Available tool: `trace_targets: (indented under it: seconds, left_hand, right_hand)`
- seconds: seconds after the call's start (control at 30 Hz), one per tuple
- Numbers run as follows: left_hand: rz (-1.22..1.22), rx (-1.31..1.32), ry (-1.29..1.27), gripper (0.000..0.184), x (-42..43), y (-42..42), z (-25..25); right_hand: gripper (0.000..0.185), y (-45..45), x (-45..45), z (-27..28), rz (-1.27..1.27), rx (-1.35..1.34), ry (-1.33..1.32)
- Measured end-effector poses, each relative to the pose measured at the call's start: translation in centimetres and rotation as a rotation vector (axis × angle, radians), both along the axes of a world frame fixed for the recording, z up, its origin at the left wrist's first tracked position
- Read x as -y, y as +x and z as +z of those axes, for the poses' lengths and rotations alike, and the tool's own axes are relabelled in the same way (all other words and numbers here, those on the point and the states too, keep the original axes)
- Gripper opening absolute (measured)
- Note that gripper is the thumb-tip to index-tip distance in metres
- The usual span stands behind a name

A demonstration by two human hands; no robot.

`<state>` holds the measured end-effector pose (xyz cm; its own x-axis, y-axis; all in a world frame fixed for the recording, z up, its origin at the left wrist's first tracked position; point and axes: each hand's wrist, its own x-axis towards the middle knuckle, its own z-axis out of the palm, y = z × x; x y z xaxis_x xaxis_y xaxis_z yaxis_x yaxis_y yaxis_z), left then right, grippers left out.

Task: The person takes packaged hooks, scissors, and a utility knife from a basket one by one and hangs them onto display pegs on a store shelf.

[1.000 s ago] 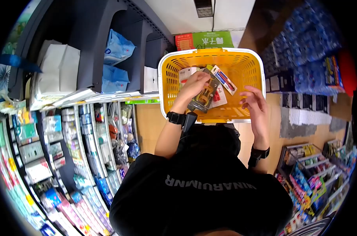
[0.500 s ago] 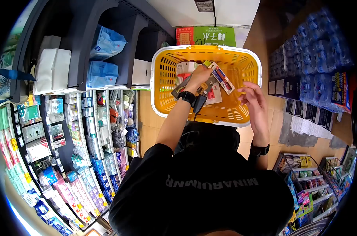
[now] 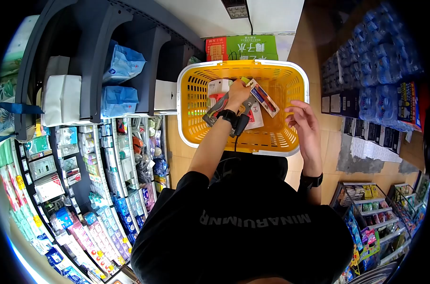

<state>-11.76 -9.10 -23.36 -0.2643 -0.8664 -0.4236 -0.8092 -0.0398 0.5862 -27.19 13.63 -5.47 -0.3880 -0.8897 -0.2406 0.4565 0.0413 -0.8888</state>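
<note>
My left hand (image 3: pixel 237 97) is down inside the yellow shopping basket (image 3: pixel 189 106), its fingers closed around something largely hidden, with a yellow-green tip (image 3: pixel 245 80) showing beside them. Around this hand lie a white-and-red package (image 3: pixel 217 87), a grey item (image 3: pixel 209 117) partly covered by my wrist, and a white card (image 3: pixel 257 118). A long blister pack (image 3: pixel 264 98) holding a dark blue and red item lies slanted to the right of my fingers. My right hand (image 3: pixel 302 120) hovers empty at the basket's right side, fingers loosely curled and apart.
Shelves of packaged goods (image 3: pixel 96 189) run along the left, below grey cubbies holding blue bags (image 3: pixel 125 64). A green-and-red carton (image 3: pixel 253 46) is behind the basket. Stacked bottled water (image 3: pixel 383 71) stands at right, a snack rack (image 3: pixel 373 217) at lower right.
The view has shifted slightly, so the basket appears a little lower and further left. My left hand stays among the packages; my right hand keeps nearly the same pose.
</note>
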Motion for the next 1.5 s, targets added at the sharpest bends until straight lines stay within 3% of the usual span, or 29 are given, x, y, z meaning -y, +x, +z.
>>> trace_targets:
  seconds: [0.4, 0.7, 0.77, 1.0, 1.03, 1.1, 1.33, 1.5]
  left_hand:
    - [-0.012, 0.089, -0.108, 0.02, 0.3, -0.1, -0.8]
    - [-0.032, -0.096, -0.062, 0.021, -1.1, 0.7, 1.2]
    - [0.025, -0.294, 0.078, 0.021, -1.4, 1.2, 1.3]
    - [0.021, -0.371, -0.062, 0.02, -4.4, 2.9, 11.6]
    - [0.03, -0.371, -0.063, 0.02, -4.6, 3.3, 12.1]
    - [0.054, -0.655, -0.08, 0.019, -5.1, 3.9, 12.9]
    - [0.212, -0.77, -0.042, 0.014, -8.1, 3.9, 20.8]
    - [0.257, -0.854, -0.074, 0.013, -9.8, 3.5, 24.8]
  right_hand:
    - [0.026, -0.4, 0.0, -0.2, 0.008, 0.004, 0.001]
    - [0.026, -0.6, 0.0, -0.7, 0.056, -0.005, -0.003]
    - [0.025, -0.7, 0.0, -0.6, 0.071, -0.012, -0.004]
    - [0.024, -1.4, -0.3, -0.1, 0.127, -0.041, 0.003]
    - [0.024, -1.5, -0.4, -0.2, 0.146, -0.031, 0.006]
    - [0.024, -1.3, -0.3, 0.6, 0.152, -0.109, 0.024]
    - [0.024, -1.1, -0.4, 0.3, 0.131, -0.27, -0.01]
    - [0.025, -0.3, 0.0, 1.4, 0.229, -0.154, -0.001]
